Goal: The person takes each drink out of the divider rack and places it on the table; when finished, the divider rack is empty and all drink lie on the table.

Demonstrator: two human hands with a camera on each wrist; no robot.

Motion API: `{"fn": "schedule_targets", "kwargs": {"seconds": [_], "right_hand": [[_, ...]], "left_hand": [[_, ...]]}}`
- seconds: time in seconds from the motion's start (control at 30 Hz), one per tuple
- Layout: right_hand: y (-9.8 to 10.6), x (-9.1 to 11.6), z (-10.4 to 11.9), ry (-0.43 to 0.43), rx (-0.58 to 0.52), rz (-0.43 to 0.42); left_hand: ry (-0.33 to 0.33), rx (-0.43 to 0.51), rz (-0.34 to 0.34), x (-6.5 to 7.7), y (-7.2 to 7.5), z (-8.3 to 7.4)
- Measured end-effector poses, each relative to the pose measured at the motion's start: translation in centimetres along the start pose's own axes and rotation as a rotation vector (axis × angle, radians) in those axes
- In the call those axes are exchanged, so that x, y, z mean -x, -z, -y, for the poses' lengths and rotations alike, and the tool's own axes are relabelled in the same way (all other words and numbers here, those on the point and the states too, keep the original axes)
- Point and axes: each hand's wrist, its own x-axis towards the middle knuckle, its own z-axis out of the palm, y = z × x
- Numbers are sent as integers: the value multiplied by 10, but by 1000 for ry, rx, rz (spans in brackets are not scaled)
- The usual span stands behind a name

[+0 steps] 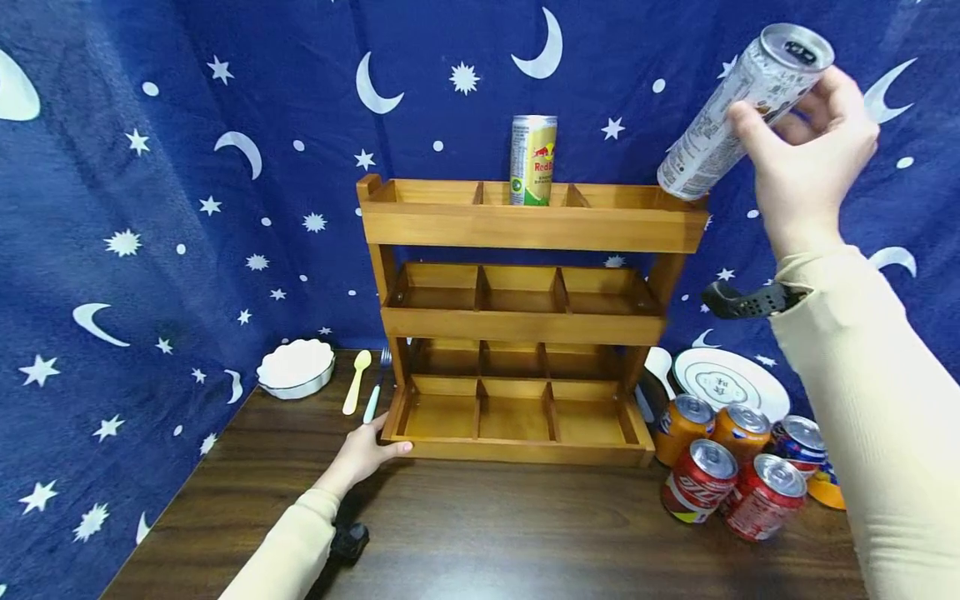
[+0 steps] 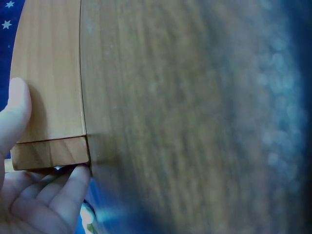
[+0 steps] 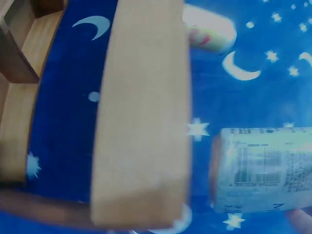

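A tall white-and-silver drink can (image 1: 738, 117) is in my right hand (image 1: 813, 158), held between thumb and fingers. It tilts, its base overlapping the right end of the top tier in the head view; the right wrist view shows its barcode side (image 3: 258, 158). My left hand (image 1: 362, 457) grips the lower left front corner of the wooden rack (image 1: 525, 227). In the left wrist view the thumb (image 2: 18, 97) lies along the front board and the fingers are around the corner's end. A gold-and-silver Red Bull can (image 1: 534, 162) stands upright in the top tier's middle compartment.
Right of the rack several soda cans (image 1: 701, 483) stand grouped, with a white plate (image 1: 731, 379) and a white spoon (image 1: 660, 367) behind. On the left are a white scalloped dish (image 1: 296, 369), a yellow spoon (image 1: 357, 383) and a fork (image 1: 377, 392). A starry blue curtain (image 1: 450, 125) hangs behind.
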Motion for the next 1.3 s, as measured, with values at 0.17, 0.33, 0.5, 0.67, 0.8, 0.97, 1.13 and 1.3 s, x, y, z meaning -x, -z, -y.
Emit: {"fn": "schedule_targets", "kwargs": {"seconds": [0.17, 0.33, 0.5, 0.67, 0.8, 0.97, 1.13, 1.3], "right_hand": [[27, 4, 20, 32, 5, 31], [63, 16, 25, 11, 145, 106], [104, 40, 19, -82, -2, 181], [144, 69, 9, -131, -34, 205], [174, 91, -2, -183, 84, 169], [214, 121, -19, -267, 133, 105], [253, 151, -36, -359, 238, 59], [286, 176, -51, -430, 371, 86]], "left_hand": [[-6, -10, 7, -1, 1, 1], [-12, -12, 17, 0, 1, 1], [-12, -14, 30, 3, 1, 1], [-18, -23, 36, 3, 1, -1], [-28, -25, 34, 1, 3, -3], [-38, -33, 46, -1, 3, -4], [-37, -41, 48, -2, 4, -3], [-27, -42, 55, -2, 5, -4]]}}
